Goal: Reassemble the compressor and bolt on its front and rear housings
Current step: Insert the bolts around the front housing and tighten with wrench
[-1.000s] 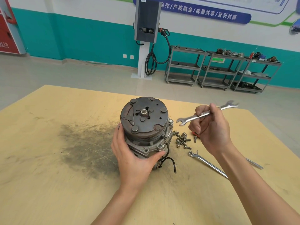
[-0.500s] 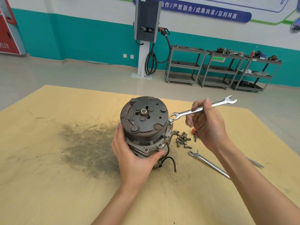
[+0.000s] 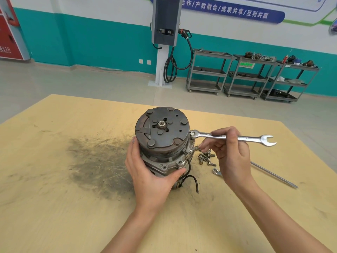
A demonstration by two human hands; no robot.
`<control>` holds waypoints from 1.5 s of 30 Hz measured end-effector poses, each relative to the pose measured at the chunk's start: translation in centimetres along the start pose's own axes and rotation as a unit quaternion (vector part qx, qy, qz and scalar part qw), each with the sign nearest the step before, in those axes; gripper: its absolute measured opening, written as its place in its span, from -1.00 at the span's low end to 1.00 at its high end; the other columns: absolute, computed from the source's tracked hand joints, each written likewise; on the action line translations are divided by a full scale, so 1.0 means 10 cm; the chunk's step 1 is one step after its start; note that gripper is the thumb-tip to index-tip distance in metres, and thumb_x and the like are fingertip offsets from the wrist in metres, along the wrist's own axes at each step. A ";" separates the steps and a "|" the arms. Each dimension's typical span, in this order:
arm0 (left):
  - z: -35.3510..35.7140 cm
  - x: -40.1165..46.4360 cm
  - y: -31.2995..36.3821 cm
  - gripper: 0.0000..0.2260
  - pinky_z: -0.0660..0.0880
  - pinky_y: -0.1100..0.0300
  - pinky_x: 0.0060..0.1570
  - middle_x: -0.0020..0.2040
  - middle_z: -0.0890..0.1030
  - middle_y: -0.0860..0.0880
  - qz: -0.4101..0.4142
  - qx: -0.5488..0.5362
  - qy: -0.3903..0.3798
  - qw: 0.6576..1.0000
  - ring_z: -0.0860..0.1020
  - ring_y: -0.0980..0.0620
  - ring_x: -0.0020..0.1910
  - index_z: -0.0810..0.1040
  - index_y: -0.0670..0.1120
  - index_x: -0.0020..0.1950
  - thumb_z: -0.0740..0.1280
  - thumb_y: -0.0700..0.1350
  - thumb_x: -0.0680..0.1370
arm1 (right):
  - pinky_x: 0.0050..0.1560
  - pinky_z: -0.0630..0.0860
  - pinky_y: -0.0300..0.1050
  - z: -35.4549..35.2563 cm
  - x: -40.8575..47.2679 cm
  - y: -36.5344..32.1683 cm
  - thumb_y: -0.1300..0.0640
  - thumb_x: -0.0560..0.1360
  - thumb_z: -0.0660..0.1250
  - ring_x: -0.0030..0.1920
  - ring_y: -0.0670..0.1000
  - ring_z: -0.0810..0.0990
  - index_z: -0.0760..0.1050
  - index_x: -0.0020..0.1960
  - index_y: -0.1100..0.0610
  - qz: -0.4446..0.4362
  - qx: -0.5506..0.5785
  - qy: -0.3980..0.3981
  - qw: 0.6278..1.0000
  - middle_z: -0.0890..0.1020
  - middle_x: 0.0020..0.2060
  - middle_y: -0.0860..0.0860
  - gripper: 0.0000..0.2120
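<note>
The compressor [image 3: 164,143] stands upright on the table [image 3: 54,179], the left hand [image 3: 151,178] wrapped round its body. The right hand [image 3: 229,154] pinches a wrench [image 3: 231,137], one end seemingly on a housing bolt [image 3: 192,133]. Loose bolts [image 3: 206,157] lie beside; the wrist partly hides a second wrench [image 3: 217,172]

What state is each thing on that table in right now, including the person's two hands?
Compressor: upright on the table, pulley face up.
Left hand: grips the compressor's side.
Right hand: holds the wrench.
Wrench: one end seated on a bolt at the compressor's housing, open end free.
Loose bolts: piled on the table beside the compressor.
Second wrench: lying flat, partly hidden.
Black wire: hanging loose.
</note>
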State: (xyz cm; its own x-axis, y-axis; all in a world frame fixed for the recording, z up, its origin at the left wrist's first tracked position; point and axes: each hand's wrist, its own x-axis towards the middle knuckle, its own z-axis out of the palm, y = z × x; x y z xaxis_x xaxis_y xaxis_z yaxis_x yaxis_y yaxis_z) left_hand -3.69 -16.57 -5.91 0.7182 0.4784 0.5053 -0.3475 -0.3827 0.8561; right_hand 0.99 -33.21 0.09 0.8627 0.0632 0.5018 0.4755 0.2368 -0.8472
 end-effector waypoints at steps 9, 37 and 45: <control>0.00 0.00 -0.02 0.11 0.25 -0.19 0.43 0.47 0.28 -0.10 -0.001 0.005 0.002 1.000 0.23 -0.11 0.48 0.17 -0.12 0.53 0.52 0.32 0.14 | -0.36 0.41 -0.14 0.01 0.48 -0.14 -0.02 0.68 -0.02 -0.48 0.02 0.45 0.45 -0.18 0.15 0.187 0.005 0.004 0.982 0.52 -0.51 0.08 -0.58; 0.01 0.01 -0.03 0.08 0.26 -0.25 0.39 0.45 0.31 -0.15 0.013 0.017 0.011 1.000 0.25 -0.17 0.46 0.18 -0.13 0.51 0.54 0.28 0.14 | -0.17 0.50 -0.18 0.25 -0.37 0.21 -0.13 0.62 0.15 -0.20 -0.13 0.57 0.42 0.08 -0.20 -0.187 -0.227 0.080 0.953 0.58 -0.21 -0.01 -0.89; 0.02 0.01 -0.03 0.07 0.27 -0.24 0.38 0.45 0.32 -0.12 0.020 0.020 0.018 0.999 0.27 -0.13 0.45 0.18 -0.06 0.51 0.54 0.30 0.14 | -0.15 0.49 -0.35 0.32 -0.42 0.22 -0.06 0.63 0.15 -0.20 -0.20 0.56 0.41 0.13 0.01 -0.197 -0.269 0.096 0.938 0.57 -0.19 -0.03 -0.82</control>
State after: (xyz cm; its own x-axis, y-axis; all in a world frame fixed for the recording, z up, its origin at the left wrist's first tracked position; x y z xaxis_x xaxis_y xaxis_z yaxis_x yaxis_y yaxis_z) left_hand -3.39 -16.51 -6.13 0.6825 0.4898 0.5425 -0.3497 -0.4329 0.8308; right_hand -2.11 -29.89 -3.35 0.5916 -0.1138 0.7981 0.7382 -0.3214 -0.5930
